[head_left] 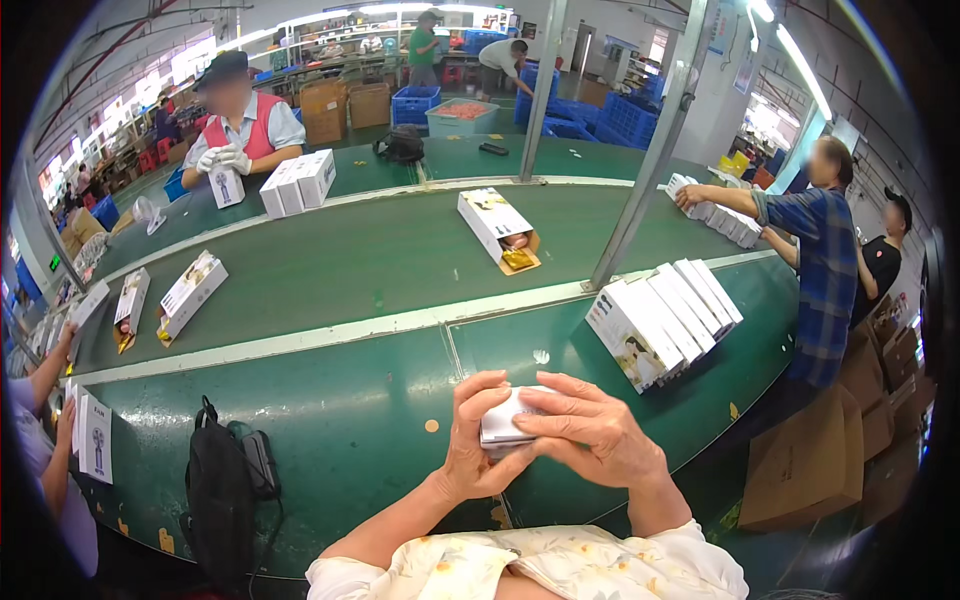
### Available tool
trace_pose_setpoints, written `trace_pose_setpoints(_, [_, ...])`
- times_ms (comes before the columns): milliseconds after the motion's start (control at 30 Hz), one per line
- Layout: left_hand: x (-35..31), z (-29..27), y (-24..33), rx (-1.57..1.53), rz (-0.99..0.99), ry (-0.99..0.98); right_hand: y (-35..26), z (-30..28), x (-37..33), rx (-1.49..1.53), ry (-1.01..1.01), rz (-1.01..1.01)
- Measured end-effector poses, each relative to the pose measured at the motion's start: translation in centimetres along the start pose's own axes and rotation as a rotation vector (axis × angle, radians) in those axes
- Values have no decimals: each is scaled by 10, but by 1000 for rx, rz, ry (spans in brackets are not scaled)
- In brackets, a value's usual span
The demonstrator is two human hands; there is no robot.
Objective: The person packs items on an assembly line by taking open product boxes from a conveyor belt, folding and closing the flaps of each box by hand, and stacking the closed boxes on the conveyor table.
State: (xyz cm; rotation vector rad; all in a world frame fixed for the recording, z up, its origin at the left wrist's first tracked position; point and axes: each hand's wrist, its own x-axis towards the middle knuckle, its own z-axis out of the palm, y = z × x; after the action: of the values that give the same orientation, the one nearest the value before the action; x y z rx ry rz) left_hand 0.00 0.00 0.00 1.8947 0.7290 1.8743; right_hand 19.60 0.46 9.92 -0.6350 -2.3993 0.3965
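A white box [503,418] stands on end at the near edge of the green table, between my two hands. My left hand [472,440] wraps its left side, fingers curled at the top. Across the top and right side lie the fingers of my right hand [595,430], pressed on the end flap. Most of the box below the top is hidden by my hands. Just to the right, a row of several white printed boxes [640,345] leans together on the table.
A conveyor belt [350,270] runs past, carrying an open-ended box [497,228] and others at left. A black bag [222,490] lies left of me. Metal posts [650,150] rise beyond the stacked boxes. Co-workers handle boxes across the belt and at both sides. Cartons [800,465] stand at right.
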Motion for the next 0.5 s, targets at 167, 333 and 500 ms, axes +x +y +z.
trace_pose_setpoints(167, [-1, -7, -5, -32, 106, 21, -5, 14, 0, -112, 130, -23])
trace_pose_setpoints(333, [0, 1, -5, -114, 139, 143, 10, 31, -4, -22, 213, -56])
trace_pose_setpoints(500, [8, 6, -14, -91, 133, 100, 33, 70, -28, 539, 553, 90])
